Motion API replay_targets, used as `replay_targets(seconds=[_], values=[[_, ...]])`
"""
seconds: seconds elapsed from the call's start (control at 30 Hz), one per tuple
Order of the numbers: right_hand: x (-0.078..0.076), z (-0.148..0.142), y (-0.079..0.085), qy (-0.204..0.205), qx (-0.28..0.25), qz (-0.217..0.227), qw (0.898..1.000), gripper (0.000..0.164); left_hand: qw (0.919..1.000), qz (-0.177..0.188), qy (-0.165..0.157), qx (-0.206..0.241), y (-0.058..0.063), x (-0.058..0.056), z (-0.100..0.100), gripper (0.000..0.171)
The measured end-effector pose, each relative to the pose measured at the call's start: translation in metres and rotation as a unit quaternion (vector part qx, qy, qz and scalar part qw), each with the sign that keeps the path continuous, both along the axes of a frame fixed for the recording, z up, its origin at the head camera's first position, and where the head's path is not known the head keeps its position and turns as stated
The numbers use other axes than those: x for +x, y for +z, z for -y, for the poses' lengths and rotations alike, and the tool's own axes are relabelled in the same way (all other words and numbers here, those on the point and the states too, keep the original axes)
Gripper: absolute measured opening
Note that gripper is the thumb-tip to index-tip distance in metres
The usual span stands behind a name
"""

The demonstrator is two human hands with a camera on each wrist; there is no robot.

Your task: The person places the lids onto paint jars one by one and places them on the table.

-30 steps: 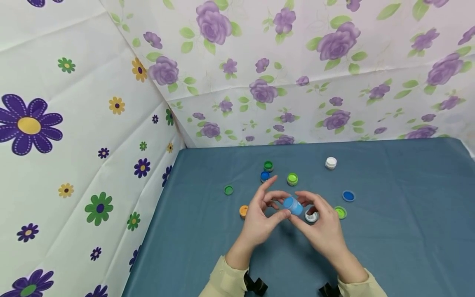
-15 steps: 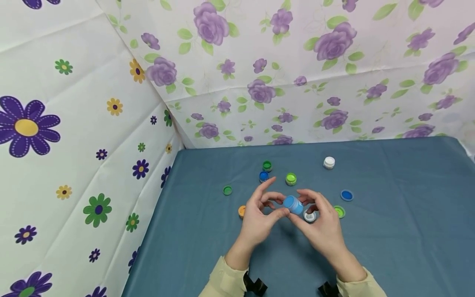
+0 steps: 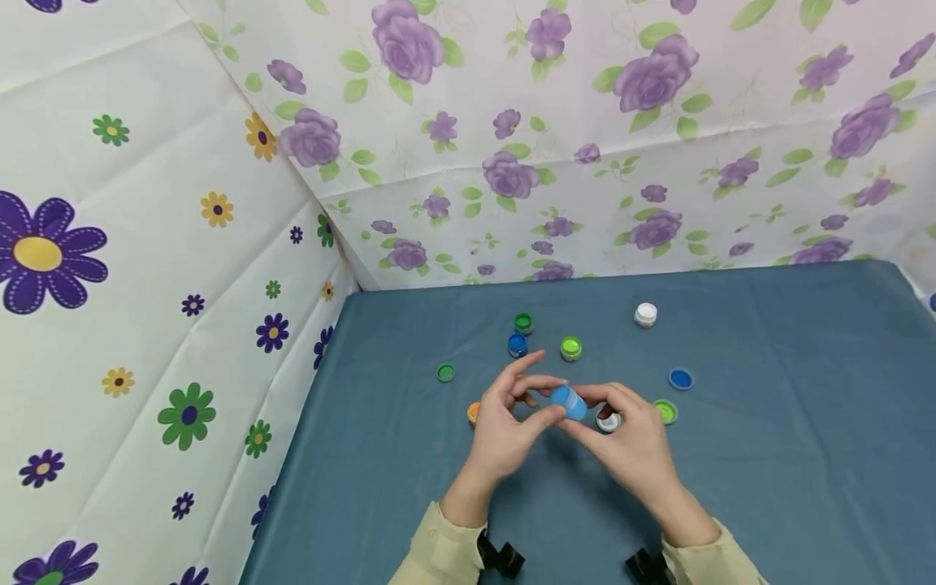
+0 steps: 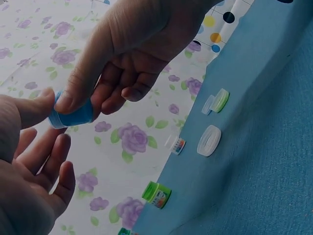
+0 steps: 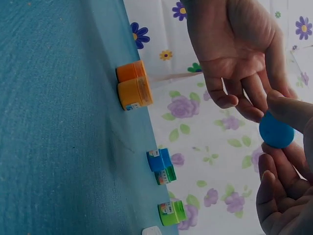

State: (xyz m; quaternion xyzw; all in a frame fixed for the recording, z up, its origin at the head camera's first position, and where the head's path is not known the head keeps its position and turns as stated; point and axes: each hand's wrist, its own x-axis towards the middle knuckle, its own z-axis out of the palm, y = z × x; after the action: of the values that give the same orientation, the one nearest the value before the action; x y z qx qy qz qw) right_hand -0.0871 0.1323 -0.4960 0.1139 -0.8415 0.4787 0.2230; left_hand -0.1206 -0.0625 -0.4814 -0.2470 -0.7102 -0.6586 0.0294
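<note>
The left hand (image 3: 504, 435) and right hand (image 3: 636, 439) both pinched the light-blue jar (image 3: 569, 402) between thumb and fingers from opposite sides, probably to steady it above the table (image 3: 775, 455). The blue lid (image 3: 682, 379) lay farther right, seemingly out of their way.

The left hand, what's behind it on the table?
In the head view, part of an orange pot peeks out beside the left hand, which covers the rest. The right wrist view shows two orange pots together, so another may be fully hidden.
</note>
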Motion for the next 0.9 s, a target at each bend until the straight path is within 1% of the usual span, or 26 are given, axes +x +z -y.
replay_targets(seconds=[0.1,0.17,0.23,0.3,0.37,0.43,0.5,0.6,0.73,0.8,0.9], values=[[-0.0003,-0.0007,0.0004,0.004,-0.001,0.001,1.0,0.043,0.9995,-0.014,-0.028,-0.002,0.0012,0.0002,0.0011,0.065],[-0.0007,-0.0008,0.0006,0.007,0.001,-0.003,1.0,0.043,0.9992,-0.011,-0.037,-0.009,0.0023,0.0008,0.0013,0.066],[-0.0012,-0.0007,0.0007,0.008,-0.001,-0.006,1.0,0.042,0.9993,0.004,-0.032,-0.02,0.0033,0.0013,0.0007,0.067],[-0.0015,-0.0006,0.0006,0.01,-0.002,-0.009,1.0,0.04,0.9991,0.022,-0.017,-0.031,0.0029,0.0015,-0.0004,0.067],[-0.0017,-0.0005,0.0005,0.01,-0.001,-0.012,1.0,0.038,0.9989,0.035,0.003,-0.032,0.0022,0.0015,-0.0014,0.067],[-0.0019,-0.0006,0.0003,0.009,0.003,-0.014,1.0,0.038,0.9988,0.035,0.02,-0.027,0.0008,0.0009,-0.002,0.066],[-0.002,-0.0008,0.0001,0.007,0.007,-0.014,1.0,0.038,0.999,0.029,0.028,-0.018,-0.0002,0.0006,-0.002,0.067],[-0.0016,-0.0011,-0.0006,0.002,0.01,-0.013,1.0,0.038,0.9995,0.013,0.025,-0.013,-0.0015,0.0002,-0.0017,0.066],[-0.0006,-0.0014,-0.0009,-0.005,0.015,-0.013,1.0,0.039,0.9998,0.005,0.014,-0.013,-0.001,0.0011,-0.0015,0.066],[-0.0003,-0.0015,-0.0006,-0.006,0.017,-0.016,1.0,0.039,0.9998,0.008,0.011,-0.013,0.0004,0.0018,-0.0021,0.066],[-0.0006,-0.0015,-0.0001,-0.008,0.02,-0.02,1.0,0.04,0.9994,0.026,0.011,-0.02,0.0026,0.0031,-0.0031,0.068]])
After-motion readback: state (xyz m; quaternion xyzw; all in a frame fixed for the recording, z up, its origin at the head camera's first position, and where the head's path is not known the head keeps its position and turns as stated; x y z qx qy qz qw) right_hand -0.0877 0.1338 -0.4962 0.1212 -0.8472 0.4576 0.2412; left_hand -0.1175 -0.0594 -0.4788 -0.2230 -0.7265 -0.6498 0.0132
